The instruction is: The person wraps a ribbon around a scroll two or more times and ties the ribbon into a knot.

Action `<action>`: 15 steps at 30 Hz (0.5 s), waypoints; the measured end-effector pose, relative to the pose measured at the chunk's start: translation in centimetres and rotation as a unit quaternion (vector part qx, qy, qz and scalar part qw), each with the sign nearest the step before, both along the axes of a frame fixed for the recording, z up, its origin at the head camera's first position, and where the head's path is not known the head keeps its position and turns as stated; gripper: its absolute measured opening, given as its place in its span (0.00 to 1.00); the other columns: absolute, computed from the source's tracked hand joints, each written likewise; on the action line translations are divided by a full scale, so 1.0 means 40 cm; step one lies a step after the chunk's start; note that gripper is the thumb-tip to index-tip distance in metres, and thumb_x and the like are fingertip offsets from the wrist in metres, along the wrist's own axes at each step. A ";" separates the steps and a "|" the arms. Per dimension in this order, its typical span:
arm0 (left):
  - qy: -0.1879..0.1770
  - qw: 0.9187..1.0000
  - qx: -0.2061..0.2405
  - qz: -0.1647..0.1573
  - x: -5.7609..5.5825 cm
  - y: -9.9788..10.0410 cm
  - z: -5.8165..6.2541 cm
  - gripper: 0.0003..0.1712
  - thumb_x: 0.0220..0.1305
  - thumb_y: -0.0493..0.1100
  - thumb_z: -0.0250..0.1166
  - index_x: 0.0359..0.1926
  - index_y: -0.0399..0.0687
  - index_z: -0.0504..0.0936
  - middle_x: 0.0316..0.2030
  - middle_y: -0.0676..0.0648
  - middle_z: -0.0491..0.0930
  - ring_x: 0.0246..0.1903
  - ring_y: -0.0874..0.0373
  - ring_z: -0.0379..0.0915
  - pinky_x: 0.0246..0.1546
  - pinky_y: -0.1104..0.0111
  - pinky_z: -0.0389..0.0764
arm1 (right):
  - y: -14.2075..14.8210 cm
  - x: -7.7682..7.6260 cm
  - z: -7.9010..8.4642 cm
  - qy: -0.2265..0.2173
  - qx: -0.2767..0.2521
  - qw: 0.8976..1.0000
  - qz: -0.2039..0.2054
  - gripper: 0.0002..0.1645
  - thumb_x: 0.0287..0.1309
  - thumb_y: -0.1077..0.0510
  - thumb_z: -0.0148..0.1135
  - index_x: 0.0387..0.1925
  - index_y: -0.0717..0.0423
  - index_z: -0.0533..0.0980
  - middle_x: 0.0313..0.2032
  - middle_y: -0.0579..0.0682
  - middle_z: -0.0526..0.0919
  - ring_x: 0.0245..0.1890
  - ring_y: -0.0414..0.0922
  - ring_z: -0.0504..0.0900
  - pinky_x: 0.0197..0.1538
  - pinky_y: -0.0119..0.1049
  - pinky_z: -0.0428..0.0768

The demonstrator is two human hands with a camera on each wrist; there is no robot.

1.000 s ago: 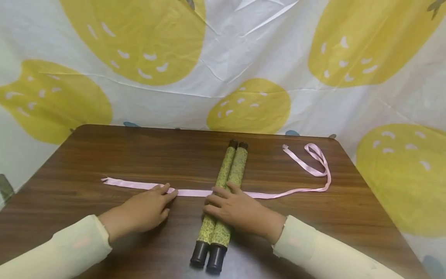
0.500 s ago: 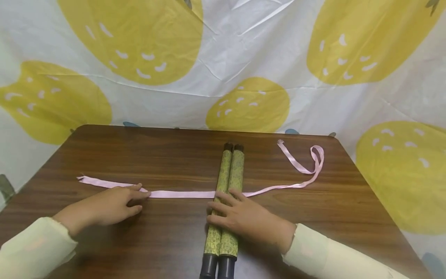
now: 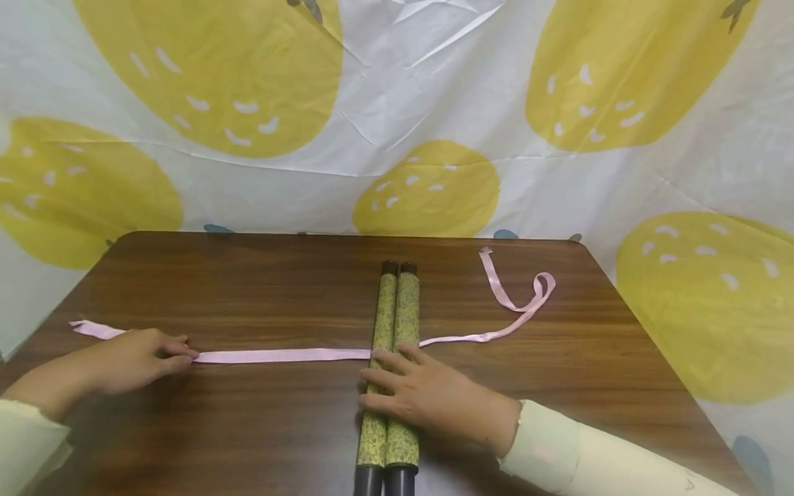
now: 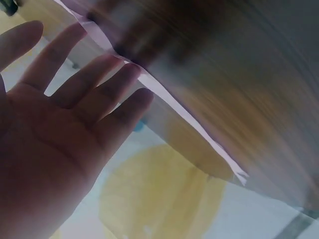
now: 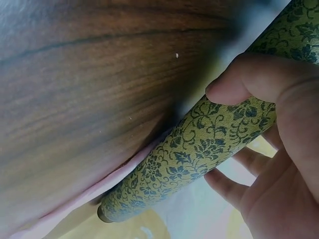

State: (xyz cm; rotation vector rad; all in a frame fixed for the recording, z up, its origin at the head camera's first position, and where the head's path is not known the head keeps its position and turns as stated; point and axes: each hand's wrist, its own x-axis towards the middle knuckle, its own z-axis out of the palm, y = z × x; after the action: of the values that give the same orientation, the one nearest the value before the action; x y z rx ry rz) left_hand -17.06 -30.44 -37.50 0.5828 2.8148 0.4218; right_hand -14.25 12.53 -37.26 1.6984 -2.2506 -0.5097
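Two slim fabric-covered scrolls (image 3: pixel 384 310), green-yellow with a floral pattern and dark end knobs, lie side by side on the wooden table. A pink ribbon (image 3: pixel 285 355) passes beneath them. My right hand (image 3: pixel 428 396) holds the scrolls from above, fingers across the top and thumb along one side; the right wrist view shows the thumb bent over a scroll (image 5: pixel 199 134). At the left, my left hand (image 3: pixel 133 362) touches the ribbon with extended fingers. Its fingertips press the ribbon (image 4: pixel 174 104) in the left wrist view, the thumb standing apart.
The ribbon's right tail loops back (image 3: pixel 540 289) toward the far side of the brown table (image 3: pixel 279 289). Behind the table hangs a white curtain (image 3: pixel 298 200) printed with large yellow fruit shapes.
My left hand has slid left, drawing the ribbon with it, and its right loop has shifted left. The scrolls have turned slightly to point straighter away; my right hand has stayed on them.
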 end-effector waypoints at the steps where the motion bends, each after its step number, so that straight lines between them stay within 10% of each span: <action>1: 0.000 1.000 -0.004 0.007 -0.002 -0.007 0.001 0.17 0.64 0.50 0.59 0.43 0.44 0.86 0.51 0.24 0.74 0.50 0.28 0.66 0.48 0.37 0.68 | 0.000 -0.001 -0.002 0.003 0.000 1.000 0.001 0.39 0.45 0.61 0.68 0.60 0.38 0.66 0.61 0.48 0.70 0.62 0.52 0.61 0.59 0.51 0.69; 8: 0.025 0.999 -0.039 0.025 -0.011 0.010 0.017 0.21 0.63 0.48 0.58 0.47 0.34 0.82 0.46 0.26 0.78 0.45 0.30 0.71 0.44 0.38 0.72 | -0.003 -0.005 -0.016 0.020 -0.001 1.000 0.012 0.38 0.44 0.58 0.68 0.59 0.37 0.66 0.60 0.47 0.71 0.61 0.51 0.63 0.56 0.51 0.71; 15: 0.096 0.994 -0.026 -0.044 0.012 0.256 0.057 0.26 0.64 0.50 0.57 0.59 0.40 0.74 0.53 0.33 0.77 0.51 0.37 0.70 0.49 0.41 0.71 | -0.009 -0.004 -0.022 0.029 0.018 0.999 0.010 0.37 0.46 0.57 0.67 0.60 0.36 0.65 0.62 0.48 0.70 0.63 0.52 0.62 0.57 0.52 0.71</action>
State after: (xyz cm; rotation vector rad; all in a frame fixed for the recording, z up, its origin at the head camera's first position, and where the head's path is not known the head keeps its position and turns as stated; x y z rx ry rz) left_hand -16.60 -20.20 -35.21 0.7718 2.9552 0.2886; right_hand -14.39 12.18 -38.12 1.6990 -2.1943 -0.5907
